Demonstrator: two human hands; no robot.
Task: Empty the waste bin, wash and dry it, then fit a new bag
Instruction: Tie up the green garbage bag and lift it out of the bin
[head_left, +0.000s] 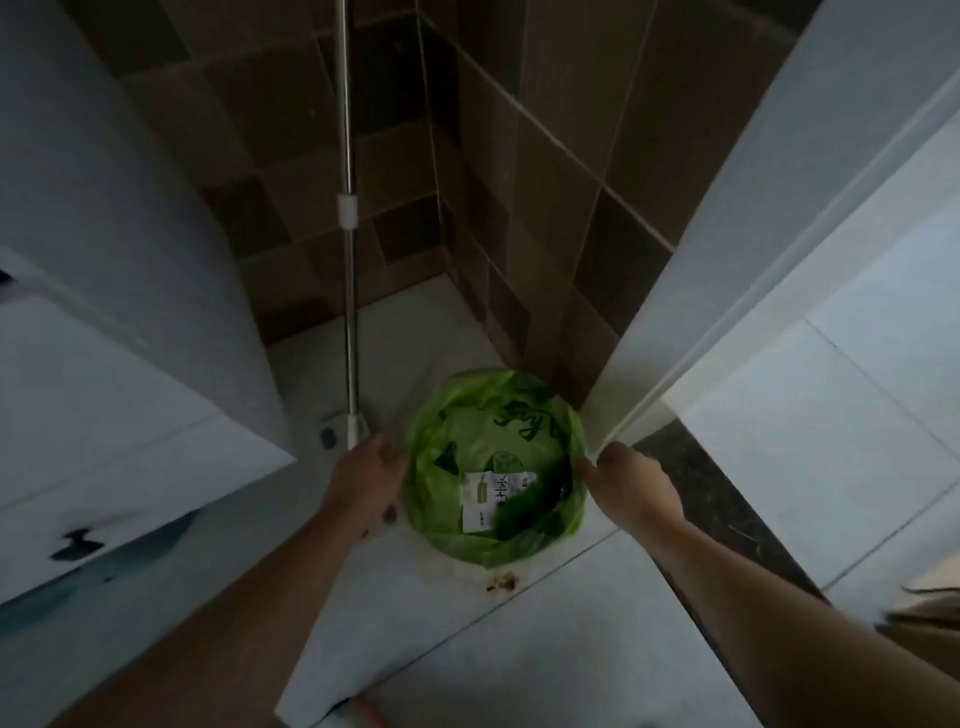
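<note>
Floor tiles (519, 649) are seen in dim, blurred light, so fine detail is lost. White cabinet fronts (104, 389) close off the left side and a white door frame (753, 260) the right, both cut by the picture's edges. The waste bin (493, 462) stands in the tiled corner; its body is hidden under a green bag (457, 431), with a printed paper (493, 499) lying inside. A metal pole (352, 312) stands just beside it. The left hand (366, 480) is laid against the bag's left edge, fingers curled; the right hand (621, 470) pinches its right edge. Whether the left one grips cannot be told.
</note>
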